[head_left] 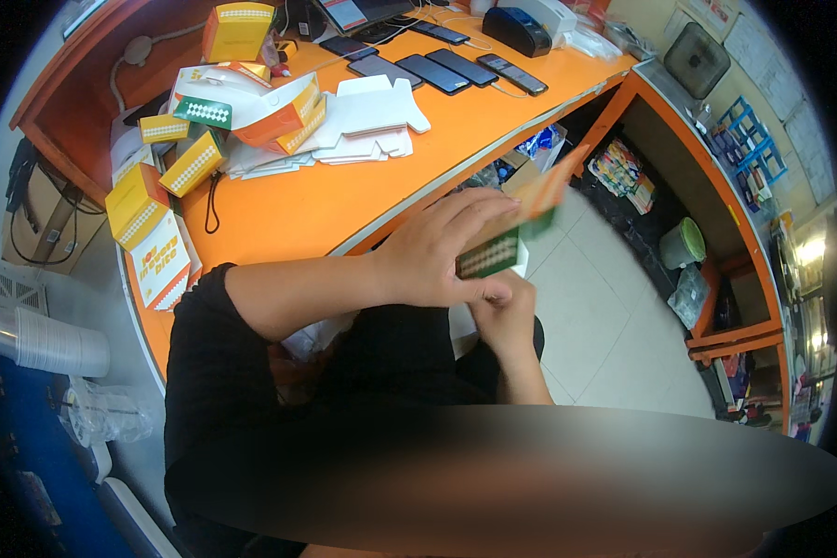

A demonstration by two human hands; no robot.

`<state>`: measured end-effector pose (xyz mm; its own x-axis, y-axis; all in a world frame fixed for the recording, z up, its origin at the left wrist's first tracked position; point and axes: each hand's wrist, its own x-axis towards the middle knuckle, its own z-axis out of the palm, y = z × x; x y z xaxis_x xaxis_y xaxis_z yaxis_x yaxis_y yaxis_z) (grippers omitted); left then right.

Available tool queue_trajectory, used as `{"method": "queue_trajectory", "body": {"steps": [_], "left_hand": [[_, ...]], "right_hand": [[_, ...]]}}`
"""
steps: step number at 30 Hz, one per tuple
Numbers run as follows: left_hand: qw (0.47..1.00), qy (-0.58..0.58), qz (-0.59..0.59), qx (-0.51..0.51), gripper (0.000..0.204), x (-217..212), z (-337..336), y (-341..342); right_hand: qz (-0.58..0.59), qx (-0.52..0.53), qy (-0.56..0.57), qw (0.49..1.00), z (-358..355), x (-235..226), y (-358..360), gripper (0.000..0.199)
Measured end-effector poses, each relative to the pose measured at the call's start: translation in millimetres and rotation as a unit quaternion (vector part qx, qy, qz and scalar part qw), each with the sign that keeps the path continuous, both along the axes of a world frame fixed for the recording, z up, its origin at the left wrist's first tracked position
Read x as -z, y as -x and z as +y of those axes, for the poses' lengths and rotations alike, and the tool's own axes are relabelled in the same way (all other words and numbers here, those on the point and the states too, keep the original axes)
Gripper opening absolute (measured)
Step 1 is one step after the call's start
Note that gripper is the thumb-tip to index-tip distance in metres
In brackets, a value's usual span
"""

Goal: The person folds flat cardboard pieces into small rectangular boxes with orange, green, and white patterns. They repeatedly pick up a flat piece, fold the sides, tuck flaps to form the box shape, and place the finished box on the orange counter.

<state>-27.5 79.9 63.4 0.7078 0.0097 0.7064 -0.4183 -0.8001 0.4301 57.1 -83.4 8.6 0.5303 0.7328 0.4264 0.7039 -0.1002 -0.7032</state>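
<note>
Over my lap I hold a folding food carton (493,253), with green and white checks on one side and a blurred orange flap rising to the right. My left hand (428,244) is wrapped round its near left side, fingers bent over the top. My right hand (507,312) is closed at its lower edge, thumb near my left thumb; the grip itself is partly hidden. On the orange table, flat white carton blanks (367,121) lie in a stack. Left of them are several folded yellow, orange and white cartons (195,163), piled loosely.
Several phones (434,73) lie along the table's far side, near a laptop (353,14) and a dark blue device (516,33). Stacked clear plastic cups (60,342) sit at the left. An orange-framed shelf (763,279) and a bin (683,244) stand right.
</note>
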Motion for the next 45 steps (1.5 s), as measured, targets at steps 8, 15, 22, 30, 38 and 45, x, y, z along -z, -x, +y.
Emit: {"method": "queue_trajectory", "body": {"steps": [8, 15, 22, 30, 38, 45], "left_hand": [[0.989, 0.097, 0.020, -0.107, 0.014, 6, 28, -16], [0.979, 0.156, 0.111, -0.063, 0.019, 24, 30, -20], [0.971, 0.167, 0.168, -0.042, 0.017, 27, 28, -19], [0.968, 0.178, 0.172, -0.036, 0.017, 33, 26, -22], [0.975, 0.150, 0.163, -0.018, 0.018, 34, 25, -21], [0.976, 0.175, 0.130, -0.021, 0.018, 28, 25, -22]], "right_hand": [[0.078, -0.156, -0.115, 0.978, 1, -65, 21, 0.018], [0.336, -0.609, -0.270, 0.666, -5, -98, 58, 0.022], [0.323, -0.634, -0.286, 0.642, 9, -85, 52, 0.028], [0.342, -0.612, -0.307, 0.643, 7, -97, 58, 0.024], [0.165, -0.614, -0.338, 0.693, 20, -111, 51, 0.019], [0.055, -0.628, -0.244, 0.737, 15, -95, 34, 0.028]]}}
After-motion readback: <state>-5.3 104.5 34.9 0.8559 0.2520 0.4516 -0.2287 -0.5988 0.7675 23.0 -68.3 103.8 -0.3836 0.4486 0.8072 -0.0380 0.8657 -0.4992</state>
